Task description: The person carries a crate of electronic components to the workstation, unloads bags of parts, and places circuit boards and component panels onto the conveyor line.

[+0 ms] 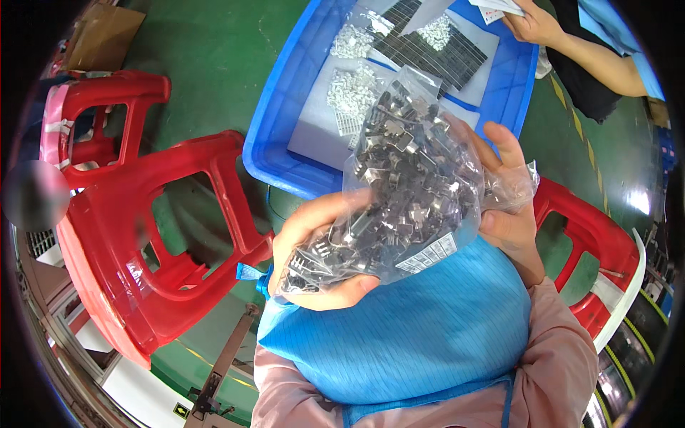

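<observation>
A clear plastic bag (pixel 403 182) full of small dark metal parts is held up in front of me, over my blue apron. My left hand (pixel 314 235) cups its lower end from beneath, fingers wrapped under the plastic. My right hand (pixel 506 207) grips the bag's upper right side, thumb and fingers spread against the crinkled plastic. A white label with printing sits near the bag's lower right edge.
A blue plastic crate (pixel 278 121) on the green floor holds small bags of white parts (pixel 353 89) and dark striped sheets (pixel 435 50). Red plastic stools lie at the left (pixel 143 235) and right (pixel 599 250). Another person's hand (pixel 535 25) holds papers at top right.
</observation>
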Motion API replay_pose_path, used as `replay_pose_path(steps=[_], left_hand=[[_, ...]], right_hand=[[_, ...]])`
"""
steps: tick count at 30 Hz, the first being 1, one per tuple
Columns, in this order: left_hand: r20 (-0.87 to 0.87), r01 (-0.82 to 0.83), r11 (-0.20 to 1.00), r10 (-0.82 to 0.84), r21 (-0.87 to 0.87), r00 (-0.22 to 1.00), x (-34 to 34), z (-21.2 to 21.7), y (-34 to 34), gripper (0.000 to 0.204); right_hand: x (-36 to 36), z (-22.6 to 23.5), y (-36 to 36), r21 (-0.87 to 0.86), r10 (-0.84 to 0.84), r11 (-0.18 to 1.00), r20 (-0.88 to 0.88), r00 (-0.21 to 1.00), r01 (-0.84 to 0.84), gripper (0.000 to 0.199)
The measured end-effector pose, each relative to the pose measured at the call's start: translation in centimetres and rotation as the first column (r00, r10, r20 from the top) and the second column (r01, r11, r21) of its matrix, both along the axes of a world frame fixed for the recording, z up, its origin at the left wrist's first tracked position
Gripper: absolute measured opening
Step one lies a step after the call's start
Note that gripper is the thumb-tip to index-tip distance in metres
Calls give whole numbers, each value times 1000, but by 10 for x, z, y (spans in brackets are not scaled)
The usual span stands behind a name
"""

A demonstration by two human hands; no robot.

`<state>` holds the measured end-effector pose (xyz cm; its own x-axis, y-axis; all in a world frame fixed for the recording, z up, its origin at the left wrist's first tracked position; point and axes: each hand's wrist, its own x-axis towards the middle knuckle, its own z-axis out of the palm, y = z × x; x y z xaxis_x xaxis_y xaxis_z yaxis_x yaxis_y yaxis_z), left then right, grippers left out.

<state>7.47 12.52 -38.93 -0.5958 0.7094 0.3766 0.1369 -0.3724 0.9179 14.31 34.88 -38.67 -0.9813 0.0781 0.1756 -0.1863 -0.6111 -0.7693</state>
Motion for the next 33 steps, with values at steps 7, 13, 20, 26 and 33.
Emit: replay_pose_path(steps=[7, 13, 20, 26, 33], left_hand=[[594, -581, 812, 444, 49, 671, 12, 83, -67, 63], [388, -847, 479, 753, 230, 532, 33, 223, -141, 35], [236, -926, 23, 964, 378, 121, 13, 361, -248, 24], [480, -806, -515, 808, 291, -342, -61, 461, -344, 27], [423, -757, -602, 773, 256, -472, -50, 532, -555, 38]], right_hand=[[-12, -2, -12, 42, 301, 946, 258, 918, -321, 65], [-25, 40, -31, 678, 673, 210, 423, 607, -705, 40], [-48, 75, -101, 931, 835, -360, 348, 426, -54, 39], [-79, 68, -131, 867, 763, -494, 470, 444, -69, 37], [-98, 89, -135, 890, 675, -351, 456, 580, -290, 44]])
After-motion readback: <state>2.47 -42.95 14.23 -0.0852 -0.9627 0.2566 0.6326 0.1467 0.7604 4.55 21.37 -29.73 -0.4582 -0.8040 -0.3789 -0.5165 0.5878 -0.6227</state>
